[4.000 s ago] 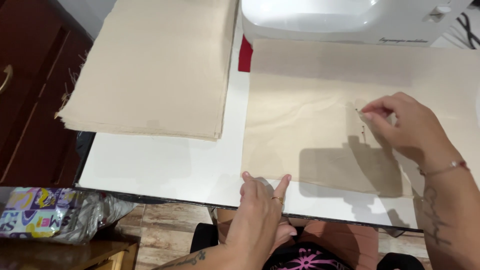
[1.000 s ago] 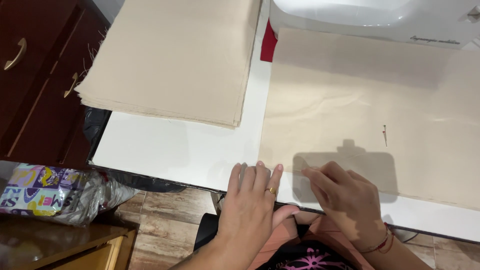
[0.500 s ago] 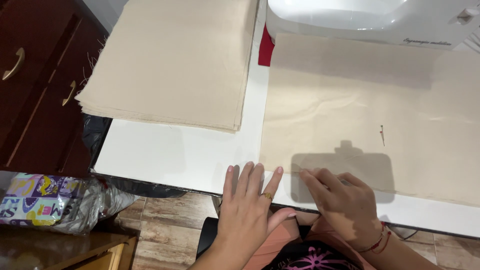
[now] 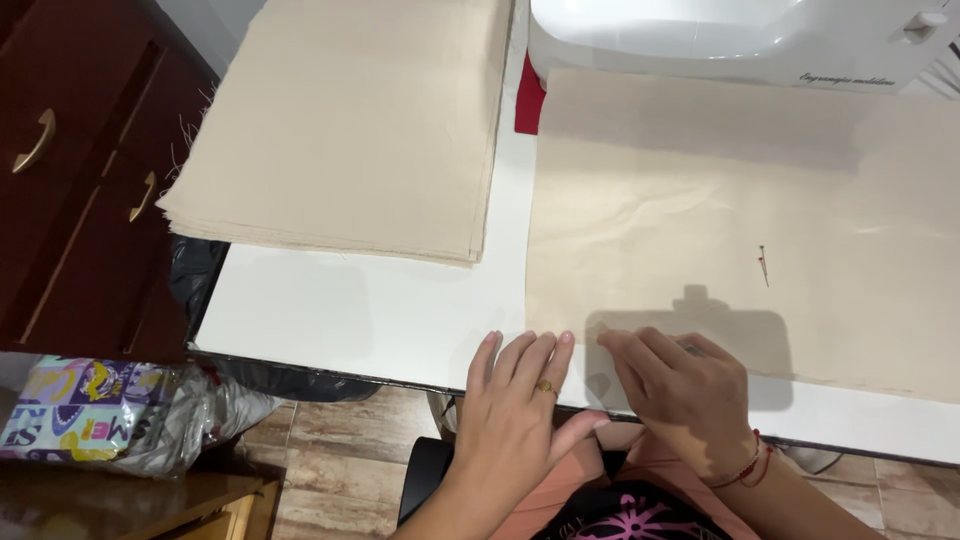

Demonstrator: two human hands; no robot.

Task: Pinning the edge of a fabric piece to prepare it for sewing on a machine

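**stitchfan:** So what's going on at the table right now?

**headcam_guy:** Both hands are down at the near edge of the white table [image 4: 380, 310]. The left hand [image 4: 515, 405] lies flat, palm down, fingers straight and close together, thumb sticking out toward the right hand. There's a ring on one finger. Its fingertips sit on bare tabletop just beside the left edge of the beige fabric sheet [image 4: 720, 220]; can't tell if they actually touch the cloth.

**stitchfan:** And the right one?

**headcam_guy:** The right hand [image 4: 685, 385] is on the near edge of that sheet, fingers bunched together and bent, pressing down on the cloth. Whether it's pinching the edge or just resting on it, I can't tell. Red string bracelet on the wrist.

**stitchfan:** Where's the fabric itself?

**headcam_guy:** Spread flat across the right half of the table, its far edge against the white sewing machine [image 4: 720, 35]. A small pin [image 4: 763, 264] is stuck in it, well apart from the hands. To the left there's a stack of beige fabric pieces [image 4: 350, 120], and a bit of red cloth [image 4: 529, 103] peeks out between stack and machine. Dark wooden drawers [image 4: 70, 170] further left, and a colourful plastic bag [image 4: 90, 410] on the floor side.
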